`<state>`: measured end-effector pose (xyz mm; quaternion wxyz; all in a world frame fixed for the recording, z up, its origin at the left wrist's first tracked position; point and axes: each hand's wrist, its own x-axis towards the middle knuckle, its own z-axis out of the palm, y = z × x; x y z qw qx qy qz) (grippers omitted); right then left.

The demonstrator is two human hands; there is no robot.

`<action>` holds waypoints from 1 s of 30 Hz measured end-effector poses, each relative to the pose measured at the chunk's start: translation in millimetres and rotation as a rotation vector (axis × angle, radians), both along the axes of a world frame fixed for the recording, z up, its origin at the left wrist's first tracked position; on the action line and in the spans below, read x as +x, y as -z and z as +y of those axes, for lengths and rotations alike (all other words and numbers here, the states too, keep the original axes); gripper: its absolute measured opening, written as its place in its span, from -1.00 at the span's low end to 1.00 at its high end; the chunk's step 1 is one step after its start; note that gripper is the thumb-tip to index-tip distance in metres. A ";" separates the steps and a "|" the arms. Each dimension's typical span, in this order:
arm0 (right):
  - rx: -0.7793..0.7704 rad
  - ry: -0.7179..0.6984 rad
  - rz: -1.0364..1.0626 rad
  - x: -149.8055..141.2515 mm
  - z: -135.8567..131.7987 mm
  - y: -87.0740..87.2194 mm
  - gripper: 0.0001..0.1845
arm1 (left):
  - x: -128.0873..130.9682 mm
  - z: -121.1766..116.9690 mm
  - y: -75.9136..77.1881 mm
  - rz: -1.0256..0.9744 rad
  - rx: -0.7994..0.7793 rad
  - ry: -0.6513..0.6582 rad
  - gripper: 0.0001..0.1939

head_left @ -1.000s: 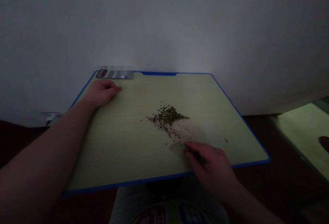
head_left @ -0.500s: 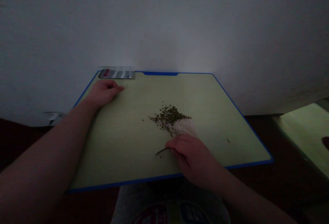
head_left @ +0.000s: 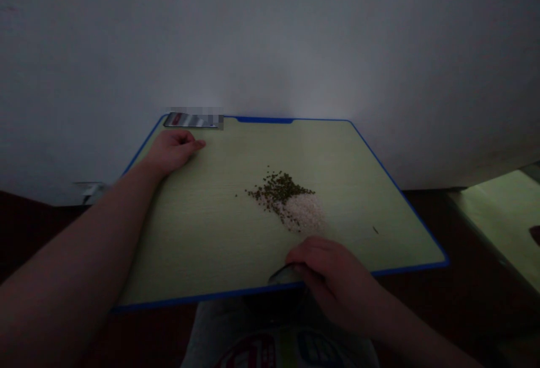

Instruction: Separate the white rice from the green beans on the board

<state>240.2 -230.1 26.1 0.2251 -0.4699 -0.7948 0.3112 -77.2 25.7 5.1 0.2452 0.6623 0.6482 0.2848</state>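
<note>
A pale green table top (head_left: 202, 233) with a blue rim holds a small heap of dark green beans (head_left: 278, 187) that touches a heap of white rice (head_left: 306, 213). My right hand (head_left: 327, 275) is curled at the near edge of the table, fingers closed on a small clear object (head_left: 283, 274) that I cannot name in the dim light. My left hand (head_left: 172, 149) rests on the far left of the table, fingers loosely curled, nothing visible in it, just in front of a flat dark object (head_left: 192, 120) at the back corner.
A white wall (head_left: 270, 41) stands right behind the table. A single dark speck (head_left: 375, 230) lies right of the rice. A second pale green surface (head_left: 502, 210) shows at the far right. My lap (head_left: 274, 345) is under the near edge.
My right hand drew back from beside the rice to the near edge of the table, taking the small object along. The left hand stayed still.
</note>
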 end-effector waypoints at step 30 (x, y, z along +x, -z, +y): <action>0.471 0.345 -0.159 38.8 -4.3 20.4 -0.78 | -0.7 0.4 1.5 0.034 0.005 -0.018 -0.63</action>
